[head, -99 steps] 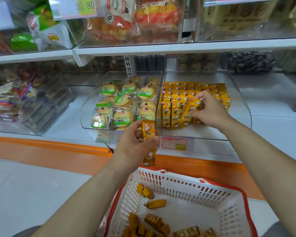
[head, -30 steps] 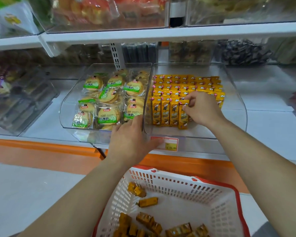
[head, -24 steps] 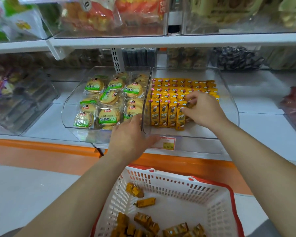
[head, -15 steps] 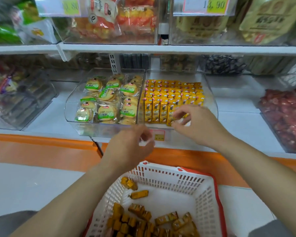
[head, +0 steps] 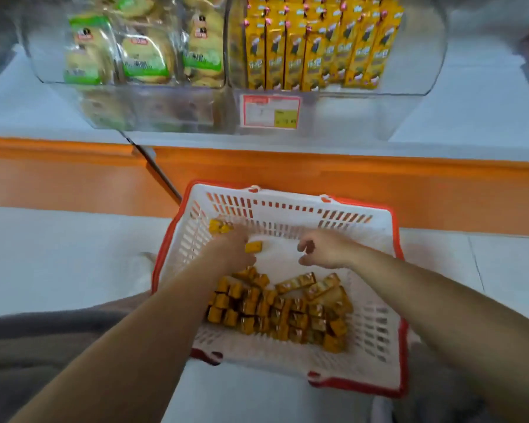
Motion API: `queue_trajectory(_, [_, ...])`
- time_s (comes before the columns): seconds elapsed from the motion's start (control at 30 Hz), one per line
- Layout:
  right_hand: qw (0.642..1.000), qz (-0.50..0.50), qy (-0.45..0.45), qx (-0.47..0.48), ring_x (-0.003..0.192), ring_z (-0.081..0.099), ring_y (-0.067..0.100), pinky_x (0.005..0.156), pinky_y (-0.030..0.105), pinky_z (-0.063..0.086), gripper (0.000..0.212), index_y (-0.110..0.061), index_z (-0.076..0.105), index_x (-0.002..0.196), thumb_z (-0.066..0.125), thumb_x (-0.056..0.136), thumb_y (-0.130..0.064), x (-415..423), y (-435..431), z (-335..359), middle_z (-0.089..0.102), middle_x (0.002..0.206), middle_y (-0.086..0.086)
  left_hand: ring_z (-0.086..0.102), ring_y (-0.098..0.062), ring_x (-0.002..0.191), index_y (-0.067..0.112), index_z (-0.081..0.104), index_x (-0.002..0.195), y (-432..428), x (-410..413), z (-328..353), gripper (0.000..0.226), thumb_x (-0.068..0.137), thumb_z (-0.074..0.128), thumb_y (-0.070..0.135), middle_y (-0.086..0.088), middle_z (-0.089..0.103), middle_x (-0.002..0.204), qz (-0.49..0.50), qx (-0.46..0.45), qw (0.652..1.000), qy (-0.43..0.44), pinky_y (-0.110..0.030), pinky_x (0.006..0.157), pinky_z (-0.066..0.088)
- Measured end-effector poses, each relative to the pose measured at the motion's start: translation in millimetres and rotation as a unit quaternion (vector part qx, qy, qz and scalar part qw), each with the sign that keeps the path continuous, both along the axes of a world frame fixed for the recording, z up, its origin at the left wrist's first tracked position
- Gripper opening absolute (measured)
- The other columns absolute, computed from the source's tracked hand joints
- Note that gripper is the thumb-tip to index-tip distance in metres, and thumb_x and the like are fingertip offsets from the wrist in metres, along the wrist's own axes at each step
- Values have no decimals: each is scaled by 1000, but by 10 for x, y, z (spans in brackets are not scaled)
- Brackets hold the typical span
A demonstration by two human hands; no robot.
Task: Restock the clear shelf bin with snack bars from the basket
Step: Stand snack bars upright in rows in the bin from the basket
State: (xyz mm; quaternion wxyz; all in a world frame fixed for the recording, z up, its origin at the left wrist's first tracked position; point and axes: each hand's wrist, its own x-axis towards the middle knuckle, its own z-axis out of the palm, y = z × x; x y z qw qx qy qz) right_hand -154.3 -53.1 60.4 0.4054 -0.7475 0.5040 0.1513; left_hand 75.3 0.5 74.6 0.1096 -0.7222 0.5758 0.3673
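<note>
Yellow-orange wrapped snack bars (head: pixel 275 312), heaped in white red-rimmed basket (head: pixel 290 198)

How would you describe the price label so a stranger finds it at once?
Look at the clear bin of yellow snack bars above the orange shelf edge. The price label sits on its front wall. It is a red-bordered white card with a yellow corner; the neighbouring bin's front has none.
</note>
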Motion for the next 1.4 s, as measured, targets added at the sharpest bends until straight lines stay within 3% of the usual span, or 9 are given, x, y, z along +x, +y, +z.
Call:
queue_trajectory(0.23, [995,-33,-4,98,124,54,18,99,31,45,37,-28,61,131,61,94,-28,1,238,-1136,57,139,-2,45,-27,137,25,52,144,-19,254,-787,78,77,87,43,-4,46,152,-37,70,995,65,-41,110,43])
queue_trajectory(0.37, [997,28,53,58,120,55,24,104,42,47,39,-29,59,134,55,96,-36,0,320,-1398,62,134,-1,51,-21,130,28,62,134,23,360,-1102,60,80,87,31,-1,54,144,-55,89,990,96,-34,104,43])
queue_trajectory(0.57, [992,30,90,79,94,63,22,86,40,54,37,-21,73,108,55,95,-51,19,212,-1508,72,105,1,59,-22,116,30,63,133,-3,199,-1381,53,86,76,49,0,64,131,-47,55,995,73,-36,94,49])
queue_trajectory(0.7, [995,-35,88,33,83,59,26,75,39,50,41,-12,65,87,41,102,-42,-80,201,-1535,66,93,12,57,-17,104,28,65,128,-69,102,-1447,54,83,75,57,4,62,117,-33,46,992,111,-32,82,45])
queue_trajectory(0.87, [988,9,139,67,103,61,27,79,34,44,32,-13,63,114,45,101,-37,-188,273,-1479,66,116,10,54,-18,97,25,55,127,35,-55,-1548,50,90,67,57,3,58,109,-97,108,983,112,-33,77,40])
queue_trajectory(0.93, [984,30,155,76,108,59,27,84,35,46,39,-19,58,126,46,100,-45,-177,274,-1426,64,122,7,54,-20,97,23,55,128,76,-121,-1590,50,93,64,57,-3,62,115,-112,111,982,106,-35,76,40])
queue_trajectory(1.1, [966,108,227,56,91,56,23,80,38,44,55,-28,67,102,31,95,-68,-123,272,-1397,63,94,-2,53,-28,126,22,48,147,44,-190,-1592,60,97,61,52,-9,55,146,-127,113,981,97,-37,97,41])
queue_trajectory(1.3, [983,0,99,155,115,56,23,97,38,41,70,-19,62,129,31,95,-72,-159,409,-1474,62,129,3,51,-28,130,22,50,146,31,-198,-1578,57,96,66,43,-7,55,146,-168,102,978,72,-35,100,40])
queue_trajectory(1.4, [985,-25,63,159,105,58,22,87,37,42,68,-18,65,120,38,92,-73,-111,446,-1509,65,118,4,55,-27,121,21,56,139,14,-194,-1591,49,95,67,41,-6,60,136,-151,110,978,93,-33,91,40])
